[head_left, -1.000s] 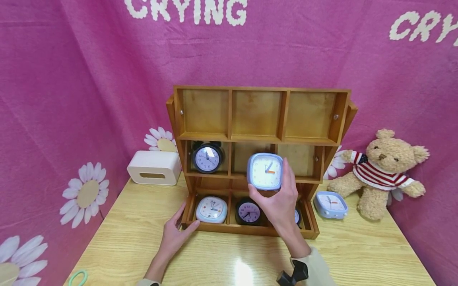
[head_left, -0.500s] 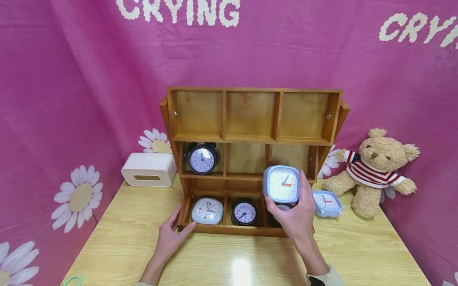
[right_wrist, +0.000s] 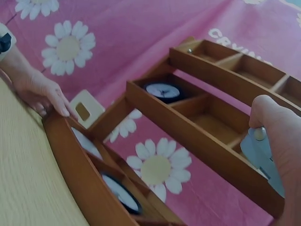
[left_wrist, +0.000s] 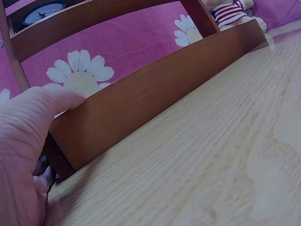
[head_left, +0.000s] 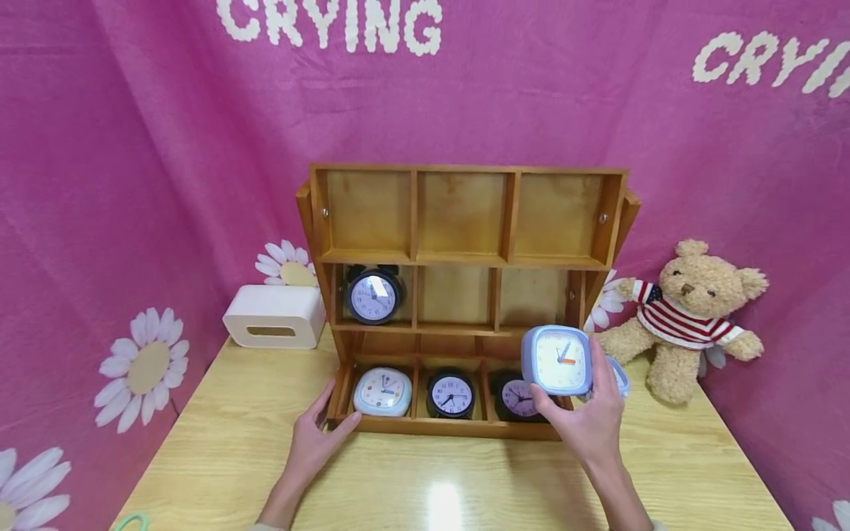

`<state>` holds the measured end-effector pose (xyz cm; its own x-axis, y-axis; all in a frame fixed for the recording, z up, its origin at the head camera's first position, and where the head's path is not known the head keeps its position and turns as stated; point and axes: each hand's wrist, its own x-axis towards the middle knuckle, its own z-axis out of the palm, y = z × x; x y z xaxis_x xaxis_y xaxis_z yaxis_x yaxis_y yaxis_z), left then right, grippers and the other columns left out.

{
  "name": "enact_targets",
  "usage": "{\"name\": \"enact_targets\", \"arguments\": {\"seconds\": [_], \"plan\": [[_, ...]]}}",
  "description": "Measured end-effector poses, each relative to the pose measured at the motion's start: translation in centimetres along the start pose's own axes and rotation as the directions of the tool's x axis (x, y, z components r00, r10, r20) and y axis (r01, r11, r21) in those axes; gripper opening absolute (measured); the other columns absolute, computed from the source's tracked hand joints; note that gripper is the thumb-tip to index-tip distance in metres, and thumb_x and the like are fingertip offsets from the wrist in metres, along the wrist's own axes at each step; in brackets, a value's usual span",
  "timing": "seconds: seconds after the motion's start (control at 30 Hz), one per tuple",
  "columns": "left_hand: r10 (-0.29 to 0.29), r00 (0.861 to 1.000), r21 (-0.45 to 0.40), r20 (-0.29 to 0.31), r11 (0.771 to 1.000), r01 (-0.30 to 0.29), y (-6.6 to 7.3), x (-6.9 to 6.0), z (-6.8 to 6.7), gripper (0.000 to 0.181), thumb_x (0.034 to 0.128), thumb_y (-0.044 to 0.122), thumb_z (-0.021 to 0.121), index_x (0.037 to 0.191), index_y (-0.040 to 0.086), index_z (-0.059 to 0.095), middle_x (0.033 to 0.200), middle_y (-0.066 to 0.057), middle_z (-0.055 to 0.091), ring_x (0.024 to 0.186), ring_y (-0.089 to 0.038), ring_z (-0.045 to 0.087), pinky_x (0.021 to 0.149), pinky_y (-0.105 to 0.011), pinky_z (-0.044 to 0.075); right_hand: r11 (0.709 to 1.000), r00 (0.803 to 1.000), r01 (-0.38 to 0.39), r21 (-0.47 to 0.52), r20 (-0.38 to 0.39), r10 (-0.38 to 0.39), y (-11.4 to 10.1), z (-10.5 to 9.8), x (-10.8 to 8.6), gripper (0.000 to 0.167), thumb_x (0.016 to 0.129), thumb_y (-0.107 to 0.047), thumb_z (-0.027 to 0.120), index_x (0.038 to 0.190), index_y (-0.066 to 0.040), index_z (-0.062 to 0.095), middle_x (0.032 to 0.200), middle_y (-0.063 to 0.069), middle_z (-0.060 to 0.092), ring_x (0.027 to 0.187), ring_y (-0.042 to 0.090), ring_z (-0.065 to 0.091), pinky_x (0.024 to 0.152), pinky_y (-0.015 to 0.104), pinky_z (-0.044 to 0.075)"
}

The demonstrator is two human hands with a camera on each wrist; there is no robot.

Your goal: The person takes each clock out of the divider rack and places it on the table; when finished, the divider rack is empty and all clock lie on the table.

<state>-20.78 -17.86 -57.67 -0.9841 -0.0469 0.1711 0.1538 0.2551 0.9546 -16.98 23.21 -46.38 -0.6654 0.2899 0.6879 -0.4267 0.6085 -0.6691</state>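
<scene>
A three-tier wooden display shelf (head_left: pixel 458 259) stands on the table. My left hand (head_left: pixel 317 435) holds its lower left corner, the thumb on the front board (left_wrist: pixel 141 94) in the left wrist view. My right hand (head_left: pixel 594 428) grips a blue square alarm clock (head_left: pixel 561 361) between thumb and fingers, face outward, in front of the shelf's right end. The bottom tier holds a light-blue oval clock (head_left: pixel 383 392), a round black clock (head_left: pixel 451 396) and another black clock (head_left: pixel 520 398), partly covered by the held one. A black twin-bell alarm clock (head_left: pixel 375 295) sits in the middle tier's left compartment.
Behind my right hand, a second blue clock (head_left: pixel 620 380) stands on the table, mostly hidden. A teddy bear (head_left: pixel 690 317) in a striped sweater sits at the right. Left of the shelf is a white box (head_left: pixel 274 317) with a slot. A green ring-shaped piece (head_left: pixel 133 522) shows at the front left.
My right hand has carried the blue alarm clock right and down, from before the middle tier to the shelf's lower right side. The left hand keeps its place at the corner.
</scene>
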Motion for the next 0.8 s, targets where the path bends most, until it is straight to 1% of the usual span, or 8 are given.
{"name": "enact_targets", "arguments": {"seconds": [0.1, 0.2, 0.3, 0.4, 0.5, 0.63, 0.73, 0.8], "plan": [[0.012, 1.000, -0.004, 0.003, 1.000, -0.012, 0.1, 0.2, 0.0, 0.084, 0.0896, 0.019, 0.085, 0.159, 0.003, 0.041, 0.163, -0.021, 0.039, 0.147, -0.040, 0.041, 0.119, -0.047, 0.033, 1.000, 1.000, -0.011, -0.020, -0.017, 0.011, 0.7, -0.9, -0.2, 0.108, 0.060, -0.008, 0.092, 0.156, 0.002, 0.043, 0.147, 0.031, 0.054, 0.130, 0.036, 0.052, 0.102, 0.006, 0.036], [0.015, 1.000, -0.014, 0.006, 1.000, -0.015, 0.1, 0.2, 0.0, 0.084, 0.0890, 0.017, 0.085, 0.159, 0.001, 0.040, 0.162, -0.021, 0.039, 0.147, -0.039, 0.041, 0.119, -0.045, 0.033, 0.998, 0.999, -0.046, -0.037, -0.019, 0.045, 1.4, -1.9, -0.6, 0.109, 0.060, -0.006, 0.092, 0.157, -0.002, 0.044, 0.147, 0.030, 0.054, 0.127, 0.016, 0.052, 0.099, 0.003, 0.037], [0.010, 1.000, -0.025, 0.004, 1.000, -0.010, -0.1, 0.1, -0.1, 0.085, 0.0882, 0.014, 0.085, 0.159, 0.001, 0.040, 0.162, -0.021, 0.039, 0.146, -0.038, 0.041, 0.118, -0.042, 0.033, 0.995, 0.996, -0.088, -0.054, -0.010, 0.087, 2.1, -3.0, -1.2, 0.111, 0.059, -0.004, 0.093, 0.158, -0.005, 0.044, 0.152, 0.027, 0.051, 0.126, -0.003, 0.047, 0.099, 0.001, 0.037], [0.009, 1.000, -0.029, 0.005, 1.000, -0.009, -0.1, 0.1, -0.1, 0.085, 0.0880, 0.014, 0.085, 0.159, 0.001, 0.040, 0.161, -0.022, 0.040, 0.145, -0.038, 0.042, 0.118, -0.043, 0.033, 0.989, 0.993, -0.121, -0.080, 0.001, 0.121, 3.0, -4.3, -1.7, 0.112, 0.058, -0.002, 0.093, 0.159, -0.005, 0.043, 0.153, 0.027, 0.050, 0.125, -0.010, 0.043, 0.100, 0.000, 0.036], [0.009, 1.000, -0.027, 0.002, 1.000, -0.009, 0.0, 0.1, -0.1, 0.084, 0.0879, 0.014, 0.085, 0.159, 0.002, 0.041, 0.161, -0.022, 0.041, 0.144, -0.037, 0.043, 0.117, -0.039, 0.034, 0.984, 0.990, -0.140, -0.108, 0.005, 0.142, 4.0, -5.4, -2.1, 0.113, 0.058, -0.002, 0.093, 0.159, -0.005, 0.043, 0.153, 0.028, 0.049, 0.128, -0.006, 0.044, 0.099, 0.000, 0.035], [-0.003, 1.000, -0.030, -0.002, 1.000, 0.003, 0.0, 0.0, -0.1, 0.085, 0.0869, 0.013, 0.086, 0.159, 0.003, 0.042, 0.161, -0.019, 0.042, 0.144, -0.033, 0.044, 0.112, -0.020, 0.036, 0.978, 0.987, -0.158, -0.136, -0.005, 0.159, 5.3, -6.8, -2.6, 0.112, 0.058, -0.002, 0.092, 0.159, -0.005, 0.042, 0.152, 0.031, 0.049, 0.134, 0.015, 0.049, 0.100, -0.001, 0.033], [-0.006, 1.000, -0.033, -0.001, 0.999, 0.006, 0.0, 0.0, 0.0, 0.085, 0.0866, 0.013, 0.086, 0.158, 0.002, 0.042, 0.161, -0.020, 0.042, 0.144, -0.033, 0.043, 0.106, -0.009, 0.034, 0.968, 0.980, -0.200, -0.155, -0.015, 0.200, 6.2, -7.8, -3.0, 0.112, 0.059, -0.003, 0.091, 0.160, -0.008, 0.041, 0.152, 0.031, 0.049, 0.134, 0.023, 0.050, 0.101, 0.000, 0.031], [-0.004, 1.000, -0.032, 0.000, 0.999, 0.004, 0.0, -0.1, -0.1, 0.085, 0.0864, 0.013, 0.087, 0.158, 0.002, 0.042, 0.161, -0.020, 0.042, 0.145, -0.034, 0.043, 0.105, -0.007, 0.034, 0.960, 0.973, -0.228, -0.164, -0.023, 0.228, 7.0, -8.5, -3.3, 0.112, 0.061, -0.003, 0.090, 0.161, -0.009, 0.041, 0.152, 0.031, 0.049, 0.135, 0.022, 0.049, 0.102, 0.001, 0.031]]}}
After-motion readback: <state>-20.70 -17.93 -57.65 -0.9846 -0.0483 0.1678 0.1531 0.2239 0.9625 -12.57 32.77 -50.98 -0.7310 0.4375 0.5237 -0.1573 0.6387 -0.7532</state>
